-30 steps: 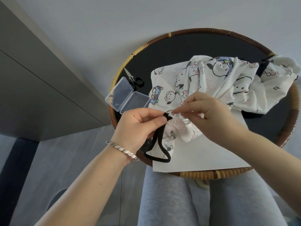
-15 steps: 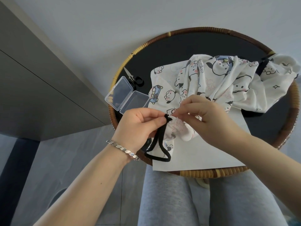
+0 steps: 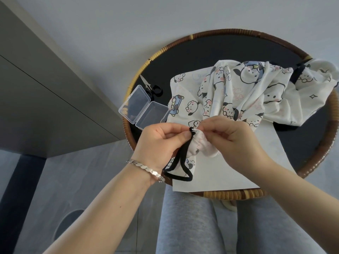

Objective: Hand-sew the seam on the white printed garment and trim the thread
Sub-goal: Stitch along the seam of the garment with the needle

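Above the rattan tray point(image 3: 229, 194), our left hand point(image 3: 157, 143) pinches the black strap point(image 3: 177, 157) by its top end against the white printed garment point(image 3: 256, 92) heaped there. Our right hand point(image 3: 236, 142) pinches the gathered edge just right of it. We see no needle.

garment point(image 3: 256, 92): soft white cloth, matt, printed, crumpled
strap point(image 3: 176, 167): black cloth band, matt
box point(image 3: 145, 109): clear plastic, glossy, smooth
scissors point(image 3: 146, 85): bright metal blades, black handles
tray point(image 3: 229, 194): woven cane-like rim, dark matt floor
paper sheet point(image 3: 220, 173): white, smooth, matt
bracelet point(image 3: 146, 168): silvery metal, shiny
trousers point(image 3: 187, 226): grey knit cloth, matt
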Tool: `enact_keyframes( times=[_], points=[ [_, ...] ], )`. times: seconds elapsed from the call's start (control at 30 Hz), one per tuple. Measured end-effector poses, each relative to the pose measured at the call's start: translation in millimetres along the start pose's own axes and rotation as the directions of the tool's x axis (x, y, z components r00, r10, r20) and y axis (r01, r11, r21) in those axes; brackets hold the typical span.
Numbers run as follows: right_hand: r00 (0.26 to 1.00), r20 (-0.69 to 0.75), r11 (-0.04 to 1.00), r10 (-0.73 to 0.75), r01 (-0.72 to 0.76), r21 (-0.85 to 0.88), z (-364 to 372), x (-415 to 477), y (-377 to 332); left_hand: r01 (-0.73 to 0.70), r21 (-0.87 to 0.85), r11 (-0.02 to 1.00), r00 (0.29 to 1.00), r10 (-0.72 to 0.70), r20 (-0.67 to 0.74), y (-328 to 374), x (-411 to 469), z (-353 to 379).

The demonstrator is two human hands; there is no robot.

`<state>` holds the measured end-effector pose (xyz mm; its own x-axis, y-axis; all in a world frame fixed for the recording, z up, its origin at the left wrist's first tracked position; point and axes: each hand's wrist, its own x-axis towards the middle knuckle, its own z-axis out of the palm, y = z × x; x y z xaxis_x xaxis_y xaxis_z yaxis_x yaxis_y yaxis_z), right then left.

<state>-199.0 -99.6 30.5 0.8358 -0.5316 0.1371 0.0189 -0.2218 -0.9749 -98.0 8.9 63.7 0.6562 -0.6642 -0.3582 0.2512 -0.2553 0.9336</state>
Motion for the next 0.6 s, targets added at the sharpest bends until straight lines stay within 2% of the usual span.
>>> enact_keyframes(
  times=[0.2, 0.27, 0.33, 0.47, 0.6],
  points=[
    [0.989, -0.030, 0.973, 0.144, -0.136, 0.186, 8, -4, -7, -0.053, 0.039, 0.998, 0.991, 0.058, -0.120, -3, -1, 6],
    [0.972, -0.060, 0.933, 0.228, -0.200, 0.298, 15, -5, -6, -0.015, -0.029, 0.999, 0.990, 0.011, -0.142, -4, 0, 7],
    [0.952, -0.058, 0.891, 0.300, -0.258, 0.373, 18, -6, -3, 0.081, -0.183, 0.980, 0.989, -0.101, -0.106, -7, 3, 8],
    [0.915, 0.017, 0.861, 0.404, -0.387, 0.329, 14, -7, 2, 0.202, -0.372, 0.906, 0.969, -0.241, -0.060, -10, 11, 12],
    [0.903, -0.023, 0.885, 0.430, -0.416, 0.211, 11, -7, 7, 0.252, -0.410, 0.877, 0.958, -0.285, -0.021, -8, 13, 13]
  ],
)
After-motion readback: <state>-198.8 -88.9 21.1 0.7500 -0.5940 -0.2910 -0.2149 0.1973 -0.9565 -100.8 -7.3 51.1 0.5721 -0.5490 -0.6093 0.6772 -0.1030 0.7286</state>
